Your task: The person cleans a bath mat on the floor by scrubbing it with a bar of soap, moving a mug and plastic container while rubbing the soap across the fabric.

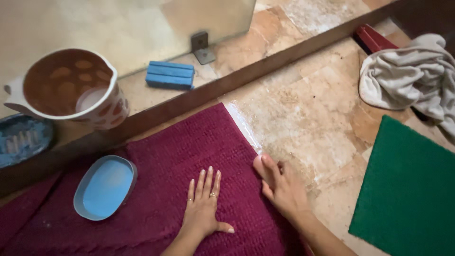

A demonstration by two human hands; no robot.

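The left hand (204,208) lies flat on the maroon mat (189,156), fingers together (pressing it down, apparently); the right hand (279,185) pinches the mat's edge. Beyond the mat: blue lid (104,187), patterned bucket (71,87), blue brush (170,75).

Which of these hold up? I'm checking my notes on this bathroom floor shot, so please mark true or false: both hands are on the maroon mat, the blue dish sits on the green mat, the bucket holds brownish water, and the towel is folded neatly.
1. The left hand lies flat on the maroon mat. True.
2. The right hand is at the maroon mat's edge. True.
3. The blue oval dish sits on the green mat. False: it rests on the maroon mat.
4. The bucket holds brownish water. True.
5. The grey towel is folded neatly. False: it lies crumpled.
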